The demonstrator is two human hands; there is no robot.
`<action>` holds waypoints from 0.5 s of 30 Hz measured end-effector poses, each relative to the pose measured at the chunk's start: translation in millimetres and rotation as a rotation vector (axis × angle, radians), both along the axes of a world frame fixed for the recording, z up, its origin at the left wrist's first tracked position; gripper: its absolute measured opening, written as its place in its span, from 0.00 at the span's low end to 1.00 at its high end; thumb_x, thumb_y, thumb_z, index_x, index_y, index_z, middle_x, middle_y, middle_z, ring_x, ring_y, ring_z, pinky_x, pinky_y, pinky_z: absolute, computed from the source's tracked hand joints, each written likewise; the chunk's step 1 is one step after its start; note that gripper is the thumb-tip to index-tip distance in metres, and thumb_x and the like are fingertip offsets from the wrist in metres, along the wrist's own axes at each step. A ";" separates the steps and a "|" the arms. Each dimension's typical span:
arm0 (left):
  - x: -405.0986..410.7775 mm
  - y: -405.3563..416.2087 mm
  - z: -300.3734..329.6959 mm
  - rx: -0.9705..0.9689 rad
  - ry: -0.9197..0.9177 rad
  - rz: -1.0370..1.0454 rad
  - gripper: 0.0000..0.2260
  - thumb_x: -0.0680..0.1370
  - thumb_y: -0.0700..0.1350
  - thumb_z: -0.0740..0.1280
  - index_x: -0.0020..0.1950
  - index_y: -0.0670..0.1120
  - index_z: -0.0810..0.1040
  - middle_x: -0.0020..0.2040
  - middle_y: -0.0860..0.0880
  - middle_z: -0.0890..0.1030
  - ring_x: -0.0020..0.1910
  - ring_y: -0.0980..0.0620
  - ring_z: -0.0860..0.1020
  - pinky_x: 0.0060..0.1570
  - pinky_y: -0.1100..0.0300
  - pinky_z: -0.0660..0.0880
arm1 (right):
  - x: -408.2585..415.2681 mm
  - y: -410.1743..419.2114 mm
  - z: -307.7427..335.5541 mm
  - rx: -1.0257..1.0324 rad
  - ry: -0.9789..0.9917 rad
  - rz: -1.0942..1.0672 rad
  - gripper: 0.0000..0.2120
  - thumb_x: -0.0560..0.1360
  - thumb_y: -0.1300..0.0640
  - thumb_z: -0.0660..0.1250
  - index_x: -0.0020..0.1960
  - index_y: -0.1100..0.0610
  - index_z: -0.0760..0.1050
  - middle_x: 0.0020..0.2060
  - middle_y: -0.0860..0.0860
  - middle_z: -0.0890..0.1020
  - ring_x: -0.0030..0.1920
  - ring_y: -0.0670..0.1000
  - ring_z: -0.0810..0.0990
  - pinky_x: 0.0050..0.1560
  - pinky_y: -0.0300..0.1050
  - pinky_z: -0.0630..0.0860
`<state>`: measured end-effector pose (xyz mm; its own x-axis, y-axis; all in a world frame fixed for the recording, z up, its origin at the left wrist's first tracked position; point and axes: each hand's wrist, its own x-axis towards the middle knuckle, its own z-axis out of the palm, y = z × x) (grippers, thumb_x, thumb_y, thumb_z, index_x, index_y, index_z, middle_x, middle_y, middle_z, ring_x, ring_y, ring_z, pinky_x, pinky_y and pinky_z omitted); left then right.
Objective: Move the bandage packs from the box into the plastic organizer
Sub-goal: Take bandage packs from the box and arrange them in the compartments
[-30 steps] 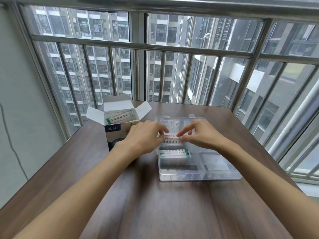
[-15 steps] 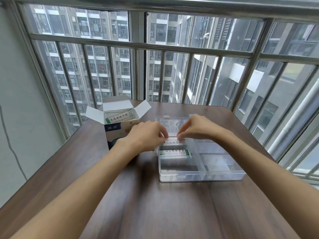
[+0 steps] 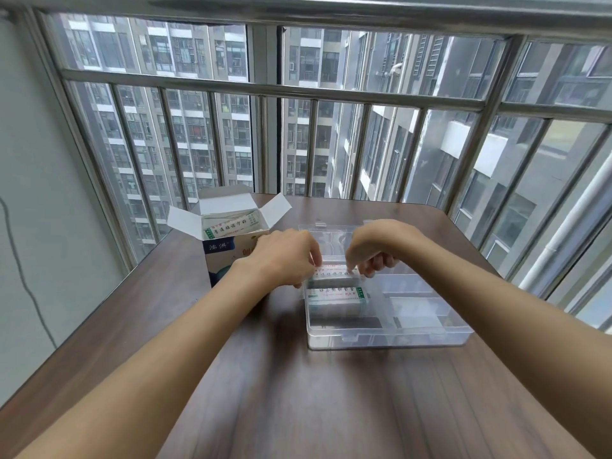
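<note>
Together, left hand [image 3: 284, 256] and right hand [image 3: 374, 250] pinch a bandage pack [image 3: 334, 271] over the plastic organizer [image 3: 390, 339], open box [image 3: 228, 233] beside it on the surface [image 3: 298, 409].

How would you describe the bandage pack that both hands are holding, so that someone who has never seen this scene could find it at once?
On the brown table lies a clear plastic organizer. In its left column, the held pack is the farther one, pinched by the left hand and right hand. The nearer pack lies untouched.
</note>
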<state>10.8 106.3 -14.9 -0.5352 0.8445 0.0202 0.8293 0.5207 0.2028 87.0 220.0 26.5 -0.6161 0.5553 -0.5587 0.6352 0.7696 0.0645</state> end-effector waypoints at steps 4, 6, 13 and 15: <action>-2.2 1.6 -3.1 0.002 -0.005 -0.014 0.07 0.75 0.44 0.63 0.46 0.56 0.78 0.44 0.55 0.85 0.31 0.64 0.75 0.42 0.60 0.71 | 0.9 5.4 -3.6 -0.023 -0.022 -0.041 0.19 0.81 0.53 0.57 0.34 0.59 0.70 0.26 0.49 0.67 0.22 0.46 0.60 0.21 0.34 0.58; -3.2 2.3 -4.2 0.008 -0.016 -0.015 0.06 0.75 0.46 0.63 0.45 0.56 0.77 0.43 0.54 0.85 0.31 0.64 0.75 0.42 0.60 0.71 | 1.2 6.4 -3.3 -0.045 -0.014 -0.061 0.18 0.81 0.53 0.57 0.35 0.59 0.70 0.26 0.49 0.67 0.23 0.46 0.60 0.21 0.32 0.58; -2.3 2.8 -5.7 -0.014 -0.014 -0.018 0.07 0.76 0.48 0.62 0.52 0.56 0.76 0.47 0.54 0.85 0.32 0.63 0.75 0.44 0.59 0.72 | 1.4 1.9 -3.5 -0.084 -0.020 -0.082 0.19 0.81 0.52 0.56 0.35 0.59 0.68 0.23 0.48 0.67 0.21 0.45 0.60 0.21 0.33 0.57; -1.0 1.1 -3.9 0.000 -0.019 -0.016 0.07 0.77 0.48 0.62 0.52 0.57 0.76 0.48 0.55 0.84 0.31 0.63 0.74 0.45 0.59 0.72 | 4.0 3.6 -1.2 -0.091 0.028 -0.092 0.17 0.81 0.51 0.57 0.38 0.59 0.71 0.28 0.49 0.68 0.25 0.46 0.60 0.23 0.35 0.58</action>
<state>9.9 107.4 -18.8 -0.5218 0.8530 0.0104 0.8336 0.5073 0.2184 91.1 223.5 25.3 -0.5812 0.5574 -0.5929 0.7037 0.7102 -0.0220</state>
